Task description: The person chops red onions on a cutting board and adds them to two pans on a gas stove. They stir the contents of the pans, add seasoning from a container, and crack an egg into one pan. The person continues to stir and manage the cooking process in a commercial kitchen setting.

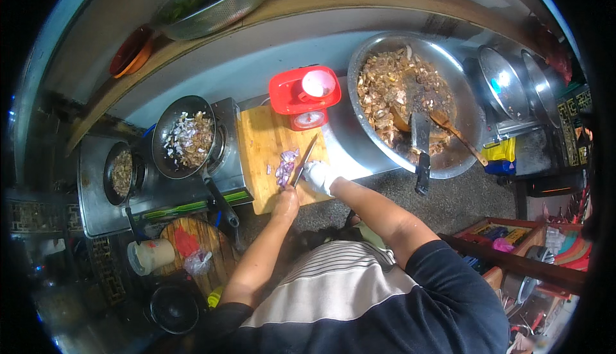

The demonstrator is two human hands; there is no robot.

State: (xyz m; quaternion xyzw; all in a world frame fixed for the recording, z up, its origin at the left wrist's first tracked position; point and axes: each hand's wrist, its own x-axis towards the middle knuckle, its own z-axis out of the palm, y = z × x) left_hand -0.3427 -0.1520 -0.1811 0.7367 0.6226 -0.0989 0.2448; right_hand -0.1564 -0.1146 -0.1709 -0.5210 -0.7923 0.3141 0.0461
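My left hand [287, 202], bare, grips a kitchen knife [306, 158] at the near edge of a wooden cutting board [257, 135]. The blade points away from me and to the right. Chopped red onion [285, 167] lies on the board just left of the blade. My right hand [318, 177], in a white glove, rests over the board's right edge, close to the blade on its right side. Its fingers look curled, but whether they hold anything is hidden.
A red kitchen scale [285, 95] bearing a cup [318, 84] stands behind the board. Left are two frying pans [159, 135] [109, 176] on stoves. Right is a large metal basin [469, 113] of cooked food, with a cleaver [420, 135] and wooden spatula [462, 138] across it.
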